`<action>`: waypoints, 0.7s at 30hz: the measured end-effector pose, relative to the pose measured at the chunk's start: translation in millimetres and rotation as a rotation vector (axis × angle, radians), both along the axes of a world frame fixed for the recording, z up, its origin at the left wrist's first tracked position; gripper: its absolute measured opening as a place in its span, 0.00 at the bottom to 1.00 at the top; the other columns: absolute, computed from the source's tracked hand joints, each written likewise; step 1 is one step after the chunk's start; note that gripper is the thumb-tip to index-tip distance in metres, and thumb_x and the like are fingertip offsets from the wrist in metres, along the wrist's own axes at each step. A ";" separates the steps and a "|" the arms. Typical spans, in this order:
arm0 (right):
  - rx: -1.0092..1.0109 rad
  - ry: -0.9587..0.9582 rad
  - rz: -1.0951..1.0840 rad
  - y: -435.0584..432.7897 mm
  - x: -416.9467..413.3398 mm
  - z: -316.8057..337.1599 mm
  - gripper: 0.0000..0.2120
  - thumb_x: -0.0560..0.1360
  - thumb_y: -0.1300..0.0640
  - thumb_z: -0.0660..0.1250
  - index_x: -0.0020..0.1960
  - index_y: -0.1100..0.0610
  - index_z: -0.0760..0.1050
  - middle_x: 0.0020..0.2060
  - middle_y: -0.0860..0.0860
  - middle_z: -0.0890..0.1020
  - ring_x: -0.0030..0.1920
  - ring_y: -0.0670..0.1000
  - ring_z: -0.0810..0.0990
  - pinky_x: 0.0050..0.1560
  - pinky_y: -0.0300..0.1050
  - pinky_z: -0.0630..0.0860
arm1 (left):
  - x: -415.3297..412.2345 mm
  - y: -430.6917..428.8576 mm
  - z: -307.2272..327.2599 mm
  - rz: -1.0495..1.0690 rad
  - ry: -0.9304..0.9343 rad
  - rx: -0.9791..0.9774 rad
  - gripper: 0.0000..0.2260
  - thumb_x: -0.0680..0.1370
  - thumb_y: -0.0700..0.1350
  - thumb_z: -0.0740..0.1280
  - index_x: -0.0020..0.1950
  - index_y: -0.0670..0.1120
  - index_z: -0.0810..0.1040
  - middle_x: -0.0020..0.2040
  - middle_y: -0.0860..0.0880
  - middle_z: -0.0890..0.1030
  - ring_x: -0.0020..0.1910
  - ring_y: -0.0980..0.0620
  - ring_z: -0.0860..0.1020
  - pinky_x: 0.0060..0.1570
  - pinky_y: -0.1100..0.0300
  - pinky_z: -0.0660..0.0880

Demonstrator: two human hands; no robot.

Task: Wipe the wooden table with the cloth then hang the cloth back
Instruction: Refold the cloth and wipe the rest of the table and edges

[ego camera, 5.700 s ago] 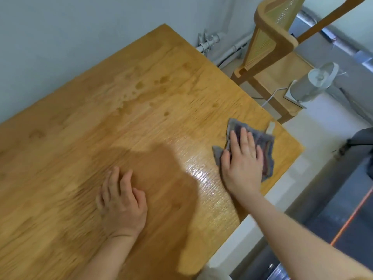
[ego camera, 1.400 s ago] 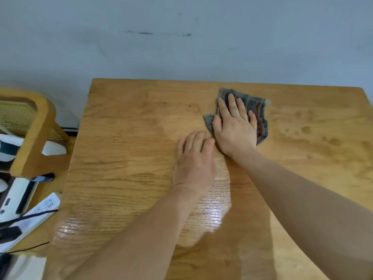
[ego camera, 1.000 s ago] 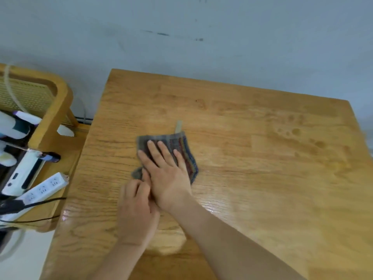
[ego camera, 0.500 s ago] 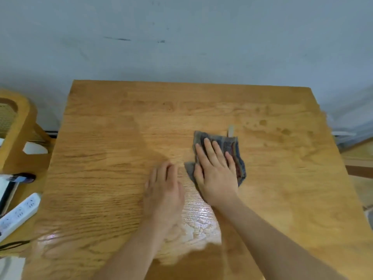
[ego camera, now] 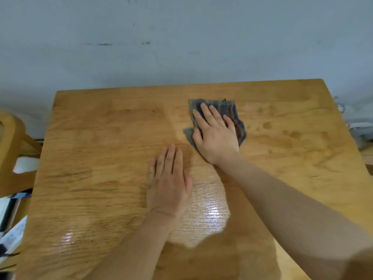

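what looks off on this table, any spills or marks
Dark blotchy spots mark the wooden table on its right side, just right of the cloth under the right hand. They look like damp patches or stains not yet wiped.

We get one view only, a head-worn wide-angle camera looking forward and steeply down, close over the wooden table [ego camera: 101, 178], which fills the lower two thirds of frame. The wall [ego camera: 181, 37] spans the top. Both forearms enter from the bottom edge. No second view, so nothing overlaps.
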State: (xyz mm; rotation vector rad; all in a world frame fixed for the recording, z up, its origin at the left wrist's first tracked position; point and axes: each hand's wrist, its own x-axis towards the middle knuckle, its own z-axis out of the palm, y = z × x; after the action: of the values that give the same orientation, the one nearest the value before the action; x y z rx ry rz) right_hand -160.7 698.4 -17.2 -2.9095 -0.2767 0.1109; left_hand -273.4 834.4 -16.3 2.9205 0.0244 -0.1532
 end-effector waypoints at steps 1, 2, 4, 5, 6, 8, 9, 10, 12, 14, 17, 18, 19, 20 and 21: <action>0.023 -0.001 -0.050 7.9 28.5 -0.1 0.26 0.80 0.45 0.49 0.77 0.48 0.59 0.78 0.48 0.56 0.78 0.49 0.52 0.75 0.56 0.51 | 0.0 -0.1 -0.7 0.004 -0.003 0.016 0.26 0.79 0.52 0.49 0.76 0.44 0.61 0.76 0.47 0.62 0.76 0.50 0.57 0.75 0.50 0.51; 0.040 0.008 -0.102 15.8 54.1 -1.6 0.26 0.80 0.45 0.49 0.77 0.49 0.59 0.78 0.49 0.56 0.78 0.50 0.52 0.75 0.57 0.50 | -0.2 -0.1 -1.5 0.000 -0.015 0.022 0.25 0.79 0.52 0.50 0.75 0.44 0.62 0.76 0.47 0.63 0.75 0.49 0.59 0.75 0.50 0.52; 0.064 0.019 -0.155 31.8 85.3 -6.5 0.26 0.80 0.46 0.48 0.77 0.50 0.58 0.78 0.50 0.56 0.78 0.52 0.51 0.75 0.58 0.49 | 1.7 0.3 -3.0 -0.010 -0.032 0.021 0.25 0.79 0.51 0.51 0.75 0.45 0.63 0.75 0.46 0.64 0.75 0.48 0.59 0.73 0.50 0.51; 0.079 0.006 -0.155 35.8 86.2 -8.3 0.26 0.80 0.46 0.48 0.77 0.50 0.59 0.78 0.50 0.57 0.78 0.52 0.51 0.75 0.58 0.48 | 2.6 0.4 -4.0 -0.007 -0.025 0.016 0.25 0.79 0.51 0.51 0.75 0.45 0.62 0.76 0.47 0.63 0.75 0.48 0.59 0.73 0.50 0.50; 0.086 -0.011 -0.138 35.5 75.0 -7.8 0.26 0.80 0.46 0.48 0.77 0.50 0.59 0.78 0.50 0.57 0.78 0.52 0.52 0.75 0.58 0.49 | 1.3 0.0 -4.4 -0.011 -0.022 0.019 0.25 0.79 0.51 0.52 0.75 0.45 0.62 0.76 0.47 0.63 0.76 0.48 0.58 0.73 0.50 0.50; 0.079 -0.046 -0.064 30.4 26.0 -7.9 0.25 0.80 0.46 0.49 0.76 0.49 0.61 0.78 0.50 0.59 0.78 0.51 0.54 0.75 0.57 0.51 | -1.6 1.3 -4.2 -0.018 -0.042 0.010 0.25 0.78 0.50 0.52 0.74 0.45 0.63 0.75 0.46 0.64 0.75 0.47 0.60 0.73 0.49 0.52; 0.075 -0.044 -0.050 25.3 -8.8 -6.5 0.25 0.80 0.46 0.50 0.76 0.48 0.62 0.77 0.49 0.59 0.77 0.51 0.55 0.74 0.56 0.52 | -1.9 1.6 -3.2 -0.025 -0.054 0.004 0.25 0.78 0.50 0.52 0.74 0.44 0.64 0.75 0.46 0.65 0.74 0.46 0.61 0.73 0.48 0.53; 0.069 -0.021 -0.042 21.2 -45.8 -4.3 0.25 0.80 0.46 0.50 0.76 0.48 0.61 0.77 0.49 0.59 0.77 0.51 0.55 0.75 0.56 0.52 | -1.7 1.9 -3.0 -0.027 -0.063 -0.001 0.24 0.78 0.49 0.52 0.73 0.44 0.65 0.74 0.45 0.66 0.74 0.46 0.62 0.73 0.47 0.54; 0.051 0.028 -0.009 7.4 -114.6 0.4 0.24 0.81 0.47 0.51 0.76 0.46 0.61 0.77 0.49 0.59 0.77 0.50 0.55 0.75 0.55 0.53 | -2.4 1.9 -3.2 -0.028 -0.068 -0.007 0.24 0.78 0.49 0.51 0.73 0.44 0.65 0.74 0.44 0.66 0.74 0.45 0.61 0.73 0.47 0.55; 0.037 0.036 0.061 -11.2 -156.2 2.9 0.24 0.80 0.47 0.54 0.75 0.46 0.63 0.77 0.49 0.60 0.77 0.49 0.57 0.74 0.54 0.56 | -2.4 1.4 -2.9 -0.027 -0.070 -0.007 0.25 0.78 0.48 0.51 0.74 0.44 0.64 0.75 0.44 0.65 0.74 0.46 0.60 0.73 0.46 0.56; 0.043 0.019 0.121 -35.7 -142.9 0.2 0.24 0.77 0.45 0.58 0.73 0.45 0.67 0.76 0.49 0.64 0.76 0.49 0.60 0.72 0.53 0.60 | 0.8 0.0 -1.9 -0.016 -0.077 0.006 0.25 0.77 0.49 0.51 0.74 0.44 0.64 0.75 0.45 0.65 0.74 0.46 0.60 0.73 0.46 0.56; 0.050 0.010 0.094 -36.8 -124.2 -2.0 0.25 0.76 0.45 0.58 0.73 0.46 0.68 0.76 0.49 0.64 0.75 0.50 0.61 0.72 0.53 0.60 | 1.5 -0.3 -2.1 -0.019 -0.079 0.015 0.25 0.77 0.49 0.52 0.74 0.44 0.64 0.75 0.45 0.65 0.74 0.46 0.60 0.73 0.46 0.55; 0.057 0.001 0.044 -35.6 -99.2 -4.3 0.25 0.76 0.44 0.58 0.73 0.46 0.67 0.76 0.49 0.64 0.75 0.50 0.61 0.72 0.54 0.59 | 1.4 -0.6 -2.7 -0.019 -0.082 0.021 0.25 0.77 0.49 0.52 0.74 0.44 0.64 0.75 0.45 0.65 0.74 0.46 0.60 0.73 0.47 0.55; 0.063 -0.023 -0.009 -33.1 -68.9 -6.1 0.25 0.76 0.44 0.57 0.73 0.46 0.67 0.76 0.49 0.63 0.76 0.50 0.61 0.72 0.54 0.58 | 0.9 -1.0 -3.3 -0.016 -0.089 0.023 0.25 0.77 0.49 0.52 0.74 0.44 0.64 0.75 0.45 0.65 0.74 0.46 0.60 0.73 0.47 0.55; 0.069 -0.043 -0.049 -30.2 -35.3 -6.3 0.26 0.77 0.43 0.55 0.74 0.45 0.66 0.76 0.49 0.62 0.76 0.50 0.59 0.72 0.55 0.56 | 0.1 -1.2 -3.5 -0.015 -0.099 0.026 0.25 0.77 0.49 0.52 0.74 0.44 0.65 0.75 0.45 0.65 0.74 0.46 0.60 0.74 0.48 0.55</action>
State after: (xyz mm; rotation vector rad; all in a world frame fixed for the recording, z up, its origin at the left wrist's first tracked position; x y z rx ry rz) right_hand -196.0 668.2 -23.5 -2.8505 -0.2115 0.0296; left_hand -273.3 833.2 -19.9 2.9508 -0.0118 -0.0100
